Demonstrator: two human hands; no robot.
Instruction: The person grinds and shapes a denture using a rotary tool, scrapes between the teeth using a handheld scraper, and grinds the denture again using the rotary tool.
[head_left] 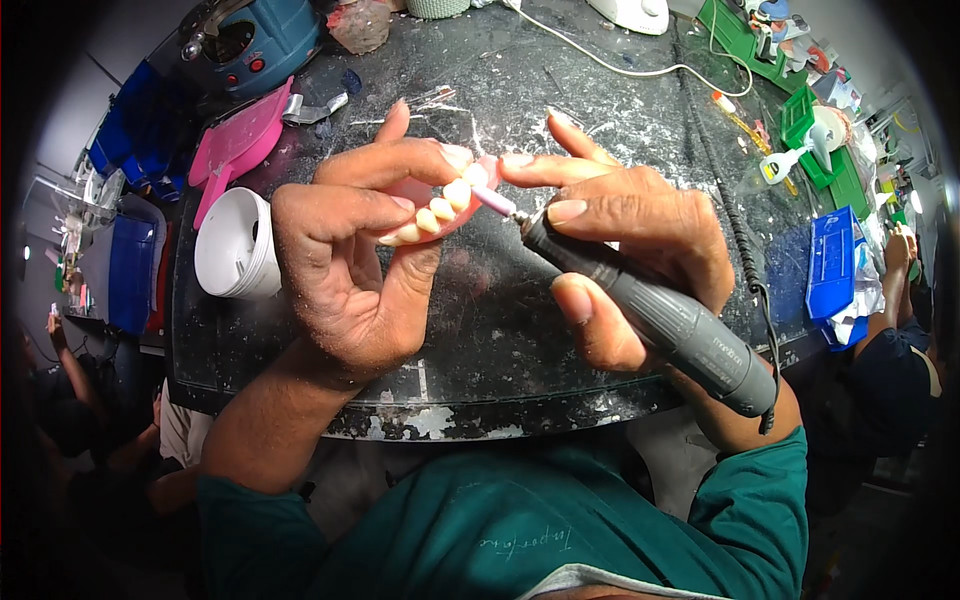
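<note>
My left hand (350, 270) holds a denture (440, 208) with a pink base and cream teeth between its fingers and thumb. My right hand (640, 230) grips a dark grey rotary handpiece (680, 340) with a pink cylindrical burr (492, 197) at its tip, which meets the denture near its upper right end. My right index fingertip is beside that end. A black coiled cord runs from the handpiece up along the bench's right side.
The scuffed black bench (470, 420) carries a white tub (233, 240), pink dustpan (240, 135), blue-grey machine (250, 45), green trays (800, 140), blue bins (830, 280) and a white cable (640, 72). Other people's arms (890, 280) show at both sides.
</note>
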